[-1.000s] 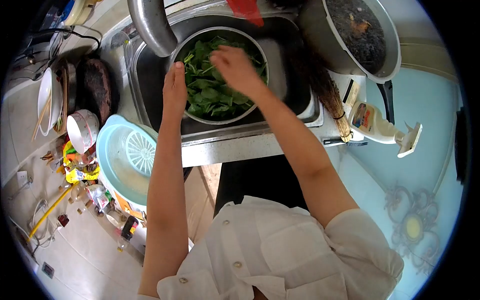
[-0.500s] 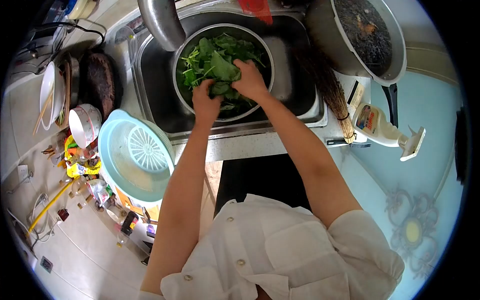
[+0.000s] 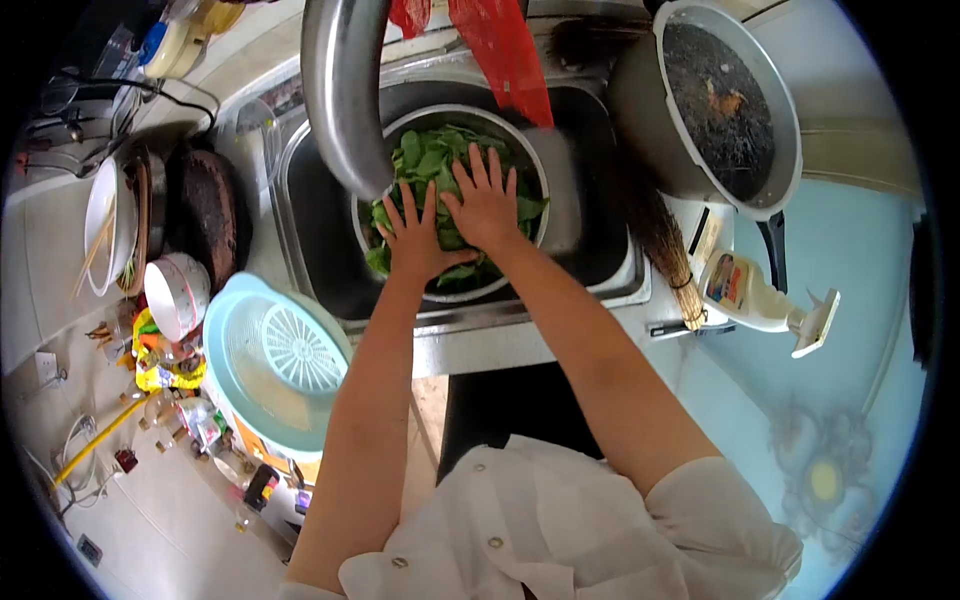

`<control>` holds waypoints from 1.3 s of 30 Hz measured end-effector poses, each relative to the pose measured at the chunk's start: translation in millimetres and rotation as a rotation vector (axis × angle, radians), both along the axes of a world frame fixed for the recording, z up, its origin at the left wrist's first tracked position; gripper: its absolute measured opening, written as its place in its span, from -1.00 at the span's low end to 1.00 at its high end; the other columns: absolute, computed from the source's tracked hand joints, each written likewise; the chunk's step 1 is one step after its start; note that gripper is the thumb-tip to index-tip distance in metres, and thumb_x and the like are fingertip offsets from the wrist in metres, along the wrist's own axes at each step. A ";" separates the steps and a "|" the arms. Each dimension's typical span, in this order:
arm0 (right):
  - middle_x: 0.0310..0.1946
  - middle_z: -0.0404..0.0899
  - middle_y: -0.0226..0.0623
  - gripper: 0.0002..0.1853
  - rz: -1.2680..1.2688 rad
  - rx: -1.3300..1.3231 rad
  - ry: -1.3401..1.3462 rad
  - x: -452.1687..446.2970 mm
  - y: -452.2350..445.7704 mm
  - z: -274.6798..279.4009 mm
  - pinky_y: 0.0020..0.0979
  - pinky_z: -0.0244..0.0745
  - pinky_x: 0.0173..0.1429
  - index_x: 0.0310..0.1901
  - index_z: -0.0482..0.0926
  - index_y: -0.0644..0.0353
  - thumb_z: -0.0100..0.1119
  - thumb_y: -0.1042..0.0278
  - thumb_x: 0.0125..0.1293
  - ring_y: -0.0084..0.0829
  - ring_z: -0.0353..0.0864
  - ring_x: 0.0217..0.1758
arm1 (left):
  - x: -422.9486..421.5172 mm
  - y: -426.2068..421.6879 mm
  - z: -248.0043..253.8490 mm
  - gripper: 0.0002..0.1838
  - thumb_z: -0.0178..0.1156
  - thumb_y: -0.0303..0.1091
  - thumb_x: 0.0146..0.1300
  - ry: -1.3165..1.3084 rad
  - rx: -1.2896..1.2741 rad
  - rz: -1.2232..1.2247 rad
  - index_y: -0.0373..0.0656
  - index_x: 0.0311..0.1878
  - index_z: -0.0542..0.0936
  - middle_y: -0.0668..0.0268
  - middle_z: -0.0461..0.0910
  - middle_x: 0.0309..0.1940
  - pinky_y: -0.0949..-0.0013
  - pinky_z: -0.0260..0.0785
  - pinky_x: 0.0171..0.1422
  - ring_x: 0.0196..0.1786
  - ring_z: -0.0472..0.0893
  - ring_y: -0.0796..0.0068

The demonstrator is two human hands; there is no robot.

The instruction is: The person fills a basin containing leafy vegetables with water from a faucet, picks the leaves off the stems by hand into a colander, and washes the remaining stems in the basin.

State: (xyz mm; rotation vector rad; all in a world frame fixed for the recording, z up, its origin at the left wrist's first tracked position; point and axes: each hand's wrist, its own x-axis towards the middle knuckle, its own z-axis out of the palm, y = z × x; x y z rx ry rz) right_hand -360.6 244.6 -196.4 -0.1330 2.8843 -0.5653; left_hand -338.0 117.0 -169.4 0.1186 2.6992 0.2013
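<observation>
Green leaves (image 3: 425, 152) heaped in a round metal bowl (image 3: 545, 190) are covered by two bare hands at a kitchen sink. The left hand (image 3: 415, 238) is laid palm down on the near left part of the heap, its fingers spread and its thumb stretched toward the right. The right hand (image 3: 487, 208) is placed just beside it, a little farther from the body, with its fingers likewise fanned out over the leaves. Both hands are held open. The bowl is set inside the sink (image 3: 590, 240), and a few leaves are draped at its rim. Part of the rim is hidden by the curved metal tap (image 3: 345, 90). A red plastic bag (image 3: 510, 65) is hung over the far edge of the sink.

To the right, a large pot (image 3: 640, 110) with dark contents is seen near a tied straw brush (image 3: 660, 245), whose bristles are extended over the sink's edge, and a spray bottle (image 3: 745, 290). To the left, a light-blue basin (image 3: 225, 350) is partly covered by the left forearm, with a patterned bowl (image 3: 175, 295) placed just beyond it. A white short-sleeved shirt (image 3: 620, 520) is worn.
</observation>
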 end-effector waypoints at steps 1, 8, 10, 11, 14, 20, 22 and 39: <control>0.46 -0.18 -0.23 -0.41 -0.004 0.005 0.008 -2.9 -1.4 -4.6 0.01 -0.25 0.47 0.36 0.14 0.03 -0.29 -0.10 0.40 -0.15 -0.28 0.51 | -2.3 1.6 -3.7 0.44 0.45 0.35 -0.49 -0.078 0.020 0.027 0.19 0.47 -0.20 0.01 -0.42 0.46 -0.41 -0.32 0.33 0.45 -0.39 -0.23; 0.45 -0.17 -0.30 -0.42 -0.012 0.031 -0.017 -10.4 -4.7 -29.0 0.01 -0.27 0.49 0.37 0.11 -0.02 -0.28 -0.08 0.40 -0.19 -0.31 0.52 | -11.1 4.0 -14.8 0.39 0.45 0.31 -0.42 -0.208 0.166 0.122 0.19 0.46 -0.19 -0.03 -0.29 0.44 -0.44 -0.30 0.32 0.45 -0.33 -0.23; 0.44 -0.13 -0.27 -0.44 -0.022 0.007 -0.018 -10.7 -5.5 -28.9 0.00 -0.26 0.48 0.35 0.15 -0.01 -0.22 -0.04 0.38 -0.18 -0.28 0.51 | -10.3 2.6 -17.0 0.37 0.46 0.28 -0.41 -0.238 0.212 0.162 0.18 0.46 -0.16 -0.04 -0.23 0.43 -0.44 -0.29 0.33 0.45 -0.29 -0.24; 0.37 0.01 -0.23 -0.48 -0.055 -0.064 0.017 -11.0 -6.2 -27.7 0.02 -0.15 0.44 0.29 0.23 0.02 -0.10 0.06 0.33 -0.16 -0.14 0.47 | -8.8 1.1 -21.5 0.31 0.49 0.18 -0.38 -0.115 0.220 0.111 0.15 0.45 -0.09 -0.04 -0.11 0.39 -0.39 -0.20 0.33 0.41 -0.18 -0.26; 0.21 0.23 -0.19 -0.54 -0.072 -0.159 0.012 -27.6 0.0 -17.8 0.06 0.03 0.33 0.16 0.36 0.09 0.10 0.28 0.20 -0.11 0.11 0.33 | -11.1 -5.5 -27.5 0.16 0.55 -0.05 -0.35 0.095 0.297 0.057 0.06 0.38 0.09 -0.02 0.11 0.25 -0.25 -0.01 0.30 0.31 0.05 -0.21; 0.04 0.35 -0.14 -0.48 -0.061 -0.390 -0.097 -40.2 21.1 3.8 0.06 0.15 0.22 0.15 0.37 0.17 0.20 0.43 0.10 -0.07 0.26 0.18 | -14.5 -24.7 -6.6 -0.08 0.56 -0.38 -0.38 0.152 0.469 0.142 -0.09 0.17 0.30 0.17 0.33 0.00 0.09 0.15 0.26 0.12 0.29 0.12; 0.08 0.33 -0.11 -0.48 -0.122 -0.447 -0.172 -32.5 22.4 16.3 0.05 0.14 0.22 0.17 0.36 0.16 0.19 0.37 0.15 -0.06 0.23 0.21 | -12.4 -23.8 24.2 -0.05 0.51 -0.19 -0.22 0.006 0.601 0.234 0.00 0.29 0.22 0.12 0.24 0.20 -0.01 0.04 0.34 0.27 0.18 -0.03; 0.15 0.24 -0.08 -0.51 0.098 -0.352 -0.266 -32.3 18.7 28.1 0.07 0.05 0.27 0.14 0.41 0.11 0.19 0.16 0.18 -0.07 0.16 0.24 | -19.6 -28.6 -0.3 -0.56 0.24 -0.26 0.15 -0.050 0.713 0.389 -0.01 0.12 0.44 0.12 0.21 0.19 -0.07 0.12 0.25 0.24 0.18 -0.09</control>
